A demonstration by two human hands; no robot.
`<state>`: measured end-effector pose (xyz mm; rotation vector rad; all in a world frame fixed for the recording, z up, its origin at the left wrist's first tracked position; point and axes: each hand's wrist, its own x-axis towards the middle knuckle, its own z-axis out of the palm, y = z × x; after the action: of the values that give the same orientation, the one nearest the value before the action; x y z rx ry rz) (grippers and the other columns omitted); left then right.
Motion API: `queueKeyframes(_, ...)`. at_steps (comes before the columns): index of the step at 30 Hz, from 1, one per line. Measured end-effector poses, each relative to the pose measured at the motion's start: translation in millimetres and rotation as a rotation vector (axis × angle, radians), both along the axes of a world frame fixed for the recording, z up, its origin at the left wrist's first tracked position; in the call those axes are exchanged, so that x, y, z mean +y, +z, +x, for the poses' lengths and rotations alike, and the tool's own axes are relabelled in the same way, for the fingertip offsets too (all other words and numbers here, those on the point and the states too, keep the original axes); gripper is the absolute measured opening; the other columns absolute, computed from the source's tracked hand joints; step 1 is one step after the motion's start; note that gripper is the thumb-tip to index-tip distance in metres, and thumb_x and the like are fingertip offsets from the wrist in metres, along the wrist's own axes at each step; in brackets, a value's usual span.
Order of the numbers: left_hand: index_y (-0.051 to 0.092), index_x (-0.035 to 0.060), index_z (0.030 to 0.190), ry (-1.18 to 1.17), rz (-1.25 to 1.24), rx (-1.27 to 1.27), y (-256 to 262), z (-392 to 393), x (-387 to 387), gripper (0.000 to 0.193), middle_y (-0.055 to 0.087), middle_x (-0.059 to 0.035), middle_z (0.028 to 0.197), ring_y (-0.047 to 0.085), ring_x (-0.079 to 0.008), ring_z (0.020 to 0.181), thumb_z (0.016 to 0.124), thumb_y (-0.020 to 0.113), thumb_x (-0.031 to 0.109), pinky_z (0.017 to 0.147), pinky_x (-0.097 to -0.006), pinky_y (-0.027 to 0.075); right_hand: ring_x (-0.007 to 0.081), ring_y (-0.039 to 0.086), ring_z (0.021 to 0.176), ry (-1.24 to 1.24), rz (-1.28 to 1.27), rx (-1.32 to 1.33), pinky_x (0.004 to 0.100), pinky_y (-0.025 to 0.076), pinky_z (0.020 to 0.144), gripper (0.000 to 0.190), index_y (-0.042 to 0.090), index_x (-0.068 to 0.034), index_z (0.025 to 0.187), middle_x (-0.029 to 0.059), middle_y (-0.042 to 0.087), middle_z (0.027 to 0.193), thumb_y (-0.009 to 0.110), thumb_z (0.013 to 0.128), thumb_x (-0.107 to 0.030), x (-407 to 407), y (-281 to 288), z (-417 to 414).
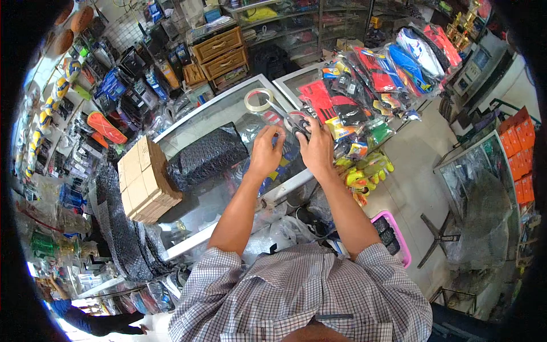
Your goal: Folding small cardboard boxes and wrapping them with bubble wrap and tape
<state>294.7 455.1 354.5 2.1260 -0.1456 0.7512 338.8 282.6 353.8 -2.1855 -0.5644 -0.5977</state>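
My right hand (317, 147) is over the glass counter, with its fingers on the black handles of a pair of scissors (277, 107). The blades point away and to the left, towards a roll of clear tape (247, 102) that lies on the glass. My left hand (266, 149) is beside it, thumb and fingers curled close together; whether something thin is between them cannot be made out. To its left, a parcel in black bubble wrap (209, 151) lies on the counter. Further left stands a stack of flat brown cardboard boxes (145, 181).
Bagged gloves and sportswear (363, 81) cover the right-hand counter. A long sheet of black bubble wrap (115, 226) hangs at the left. A pink basket (404, 243) stands on the floor at right. Wooden drawers (219, 45) stand behind. Another person (85, 316) is at lower left.
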Motion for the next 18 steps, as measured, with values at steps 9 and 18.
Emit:
queueKeyframes(9,0.066,0.0017,0.109,0.069,-0.131,0.311,17.3,-8.3,-3.6,0.015,0.064,-0.0181,0.069,0.067,-0.029,0.063,0.095,0.07,0.003,0.063,-0.0421,0.05,0.042,0.063,0.1,-0.047,-0.162,-0.087,0.0506,0.048,0.092,0.056,0.061,-0.002,0.136,0.0218,0.078,0.097,0.086,0.088,-0.016,1.6,-3.5,0.9)
queueKeyframes(18,0.078,0.0047,0.109,0.082,0.062,0.344,0.2,-2.4,-1.5,0.02,0.075,-0.0237,0.085,0.073,-0.0418,0.077,0.093,0.066,0.006,0.076,-0.0487,0.056,0.0416,0.065,0.103,-0.085,-0.168,-0.002,0.0521,0.051,0.094,0.052,0.063,-0.003,0.133,0.021,0.077,0.097,0.086,0.087,-0.015,6.2,-2.7,-0.7)
